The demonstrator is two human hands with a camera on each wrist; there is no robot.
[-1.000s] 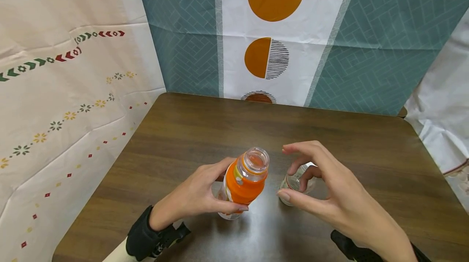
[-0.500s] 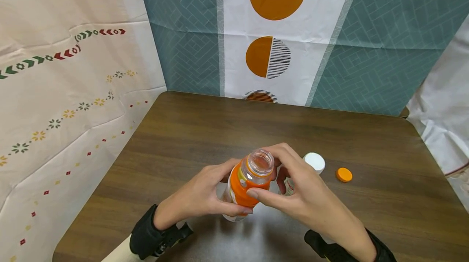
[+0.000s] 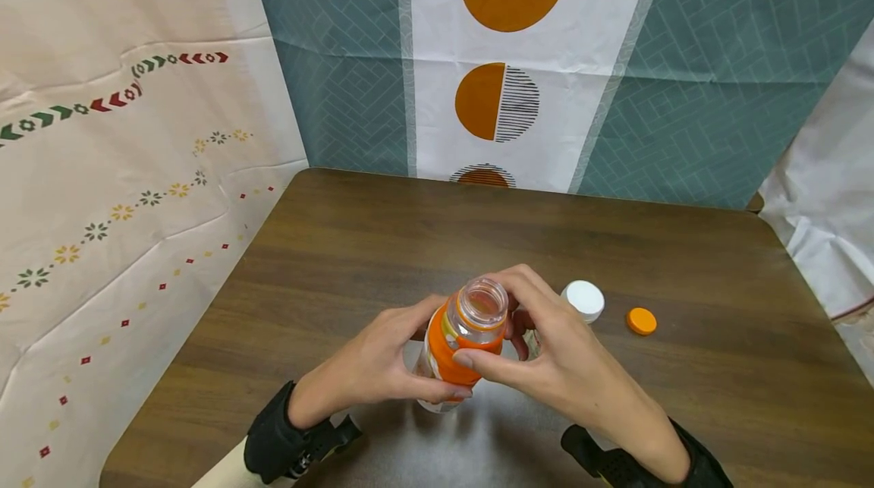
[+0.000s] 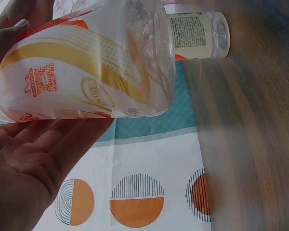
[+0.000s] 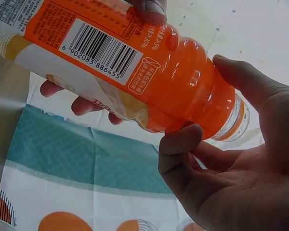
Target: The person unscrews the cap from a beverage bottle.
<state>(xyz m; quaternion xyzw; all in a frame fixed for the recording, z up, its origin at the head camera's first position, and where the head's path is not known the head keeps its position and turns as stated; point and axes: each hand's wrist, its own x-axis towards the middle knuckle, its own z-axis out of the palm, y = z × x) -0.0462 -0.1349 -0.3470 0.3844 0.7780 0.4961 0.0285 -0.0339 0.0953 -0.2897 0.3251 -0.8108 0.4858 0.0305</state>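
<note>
An orange-labelled clear plastic drink bottle stands uncapped and tilted over the table, its mouth facing up toward the head camera. My left hand grips its body from the left, thumb across the front. On the upper part, just below the neck, my right hand holds the bottle between thumb and fingers. The right wrist view shows the barcode side of the bottle with both hands on it. Behind it in the left wrist view is a clear container with a printed label; my right hand mostly hides this in the head view.
A white round lid is beyond my right hand, and an orange bottle cap lies to its right on the brown wooden table. Patterned cloths hang along the table's back and sides.
My right hand has moved left from near the clear container and taken hold of the bottle's upper part. The white lid and orange cap have come into sight. My left hand keeps its grip.
</note>
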